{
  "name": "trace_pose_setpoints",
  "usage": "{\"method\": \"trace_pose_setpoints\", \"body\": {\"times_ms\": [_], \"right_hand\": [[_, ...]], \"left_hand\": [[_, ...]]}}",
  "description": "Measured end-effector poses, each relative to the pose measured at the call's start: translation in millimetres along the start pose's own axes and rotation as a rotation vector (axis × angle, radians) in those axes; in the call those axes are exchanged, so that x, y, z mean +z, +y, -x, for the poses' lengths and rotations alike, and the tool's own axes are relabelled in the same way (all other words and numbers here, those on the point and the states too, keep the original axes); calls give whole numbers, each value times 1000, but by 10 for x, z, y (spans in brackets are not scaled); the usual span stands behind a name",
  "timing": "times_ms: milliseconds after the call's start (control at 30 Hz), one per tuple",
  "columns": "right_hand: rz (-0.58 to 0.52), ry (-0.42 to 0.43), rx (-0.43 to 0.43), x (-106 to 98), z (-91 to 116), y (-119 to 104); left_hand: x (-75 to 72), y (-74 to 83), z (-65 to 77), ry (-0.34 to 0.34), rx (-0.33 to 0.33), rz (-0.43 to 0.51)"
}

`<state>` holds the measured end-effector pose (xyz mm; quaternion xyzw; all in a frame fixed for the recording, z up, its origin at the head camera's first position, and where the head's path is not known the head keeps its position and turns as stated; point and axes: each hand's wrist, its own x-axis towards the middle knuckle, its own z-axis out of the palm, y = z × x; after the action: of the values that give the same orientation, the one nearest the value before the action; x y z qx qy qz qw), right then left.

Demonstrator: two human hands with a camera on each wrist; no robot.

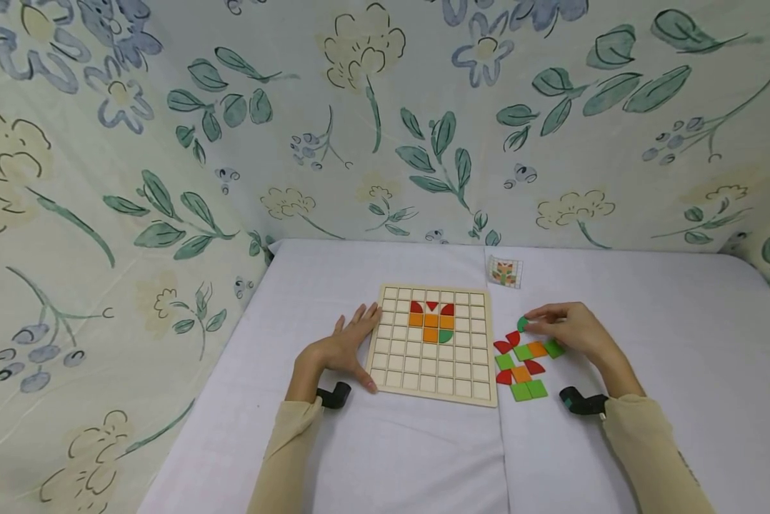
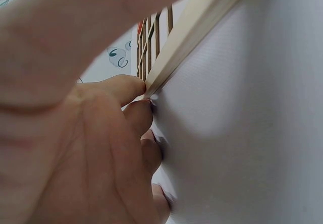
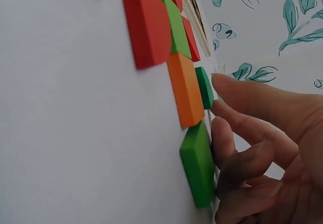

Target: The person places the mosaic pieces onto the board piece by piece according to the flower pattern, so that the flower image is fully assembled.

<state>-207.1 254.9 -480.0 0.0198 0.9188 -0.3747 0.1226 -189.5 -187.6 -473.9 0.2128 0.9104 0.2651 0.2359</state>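
- Wooden grid board (image 1: 411,363): on tabletop (image 1: 423,457); left hand (image 1: 346,346) released, fingers spread against left edge.
- Green quarter-round (image 1: 522,324): right of board, pinched by fingers of right hand (image 1: 578,330).
- Red tiles (image 1: 513,338): obstructing, between right hand and board.
- Picture card (image 1: 504,273): far right.

Fabric-screened indoor nook, flower-and-leaf patterned cloth walls (image 1: 385,171), white-covered table (image 1: 423,457)

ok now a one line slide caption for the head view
Left hand touching a gridded board, right hand pinching a dark green piece.
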Motion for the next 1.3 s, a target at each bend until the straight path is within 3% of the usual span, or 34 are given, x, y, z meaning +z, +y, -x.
{"method": "trace_pose_setpoints", "body": {"times_ms": [267, 667, 1300], "right_hand": [[-16, 0, -68, 29, 17, -34], [-7, -10, -81, 56, 33, -92], [48, 21, -24, 94, 34, -171]], "left_hand": [[-2, 15, 6, 3, 1, 2], [-1, 14, 8, 0, 0, -5], [4, -3, 2, 4, 3, -1]]}}
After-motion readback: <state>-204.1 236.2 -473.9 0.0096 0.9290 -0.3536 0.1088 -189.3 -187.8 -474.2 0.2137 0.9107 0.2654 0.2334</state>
